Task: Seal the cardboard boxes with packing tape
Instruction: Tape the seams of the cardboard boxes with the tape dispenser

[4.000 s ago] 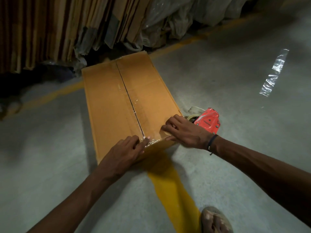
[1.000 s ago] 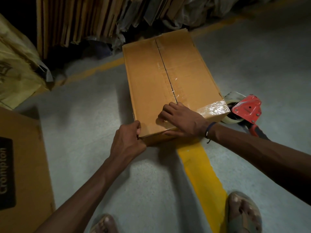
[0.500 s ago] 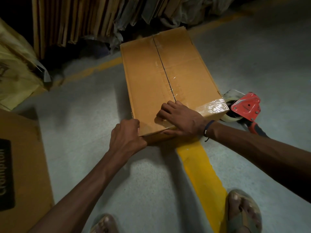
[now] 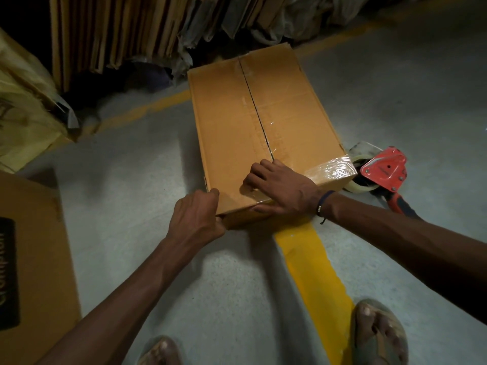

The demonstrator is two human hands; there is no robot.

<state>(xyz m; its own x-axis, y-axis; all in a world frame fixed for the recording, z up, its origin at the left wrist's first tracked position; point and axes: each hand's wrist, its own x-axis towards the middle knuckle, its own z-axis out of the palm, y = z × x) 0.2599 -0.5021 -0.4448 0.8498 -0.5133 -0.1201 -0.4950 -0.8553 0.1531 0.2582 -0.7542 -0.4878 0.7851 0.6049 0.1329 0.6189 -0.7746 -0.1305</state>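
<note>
The left hand [image 4: 196, 216] closes its grip on the near left corner of the cardboard box [image 4: 261, 133] on the floor, steadying it, while just right of that grip the right hand [image 4: 280, 189], fingers curled, presses clear packing tape [image 4: 330, 168] along the near edge so it sticks.

Left hand [image 4: 196, 216] curled, knuckles up; right hand [image 4: 283, 189] palm-down, fingers bent; both forearms extended forward.

Both of my forearms are bare, with no sleeves showing. My left hand [image 4: 196, 217] wears nothing. My right hand [image 4: 284, 189] has a thin dark cord bracelet [image 4: 323, 204] at the wrist, with a few small pale beads and a short knotted end hanging loose. On my feet are open-toed sandals [image 4: 379, 335] with wide straps, toes uncovered.
</note>
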